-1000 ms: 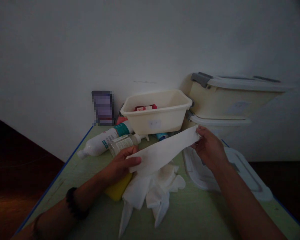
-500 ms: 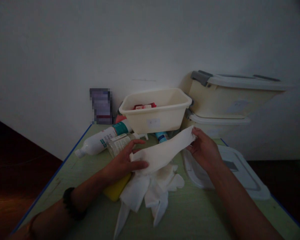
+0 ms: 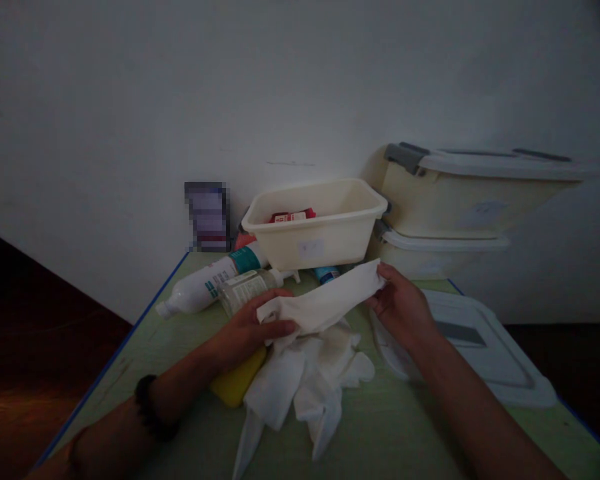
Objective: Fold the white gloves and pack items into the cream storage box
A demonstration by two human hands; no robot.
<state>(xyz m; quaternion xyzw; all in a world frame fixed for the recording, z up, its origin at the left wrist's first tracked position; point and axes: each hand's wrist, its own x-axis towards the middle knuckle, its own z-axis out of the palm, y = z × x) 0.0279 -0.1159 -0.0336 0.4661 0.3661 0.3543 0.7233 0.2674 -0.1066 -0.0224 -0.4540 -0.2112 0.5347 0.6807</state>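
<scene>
Stretched between my two hands is a limp strip of white cloth (image 3: 325, 301), slanting up to the right above the table. My left hand (image 3: 257, 323) pinches its left end between thumb and fingers. The upper right corner is gripped by my right hand (image 3: 397, 297). Under the strip lies a crumpled heap of white cloth (image 3: 285, 380) with several loose ends spread toward me; whether strip and heap are joined I cannot tell. A yellow item (image 3: 237, 380) lies below my left hand, partly hidden by it. Beyond that hand rests a clear pump bottle (image 3: 245, 287).
A white bottle (image 3: 195, 290) lies at the left on the green table (image 3: 145, 373). An uncovered cream bin (image 3: 325, 243) holds a red packet (image 3: 293, 217). Two lidded bins (image 3: 445, 200) are stacked at right, behind a loose lid (image 3: 485, 347). A blue tube (image 3: 326, 274) lies before the cream bin.
Both hands keep hold of the white strip, and its right end has come slightly lower and to the left. The whole view has shifted a little.
</scene>
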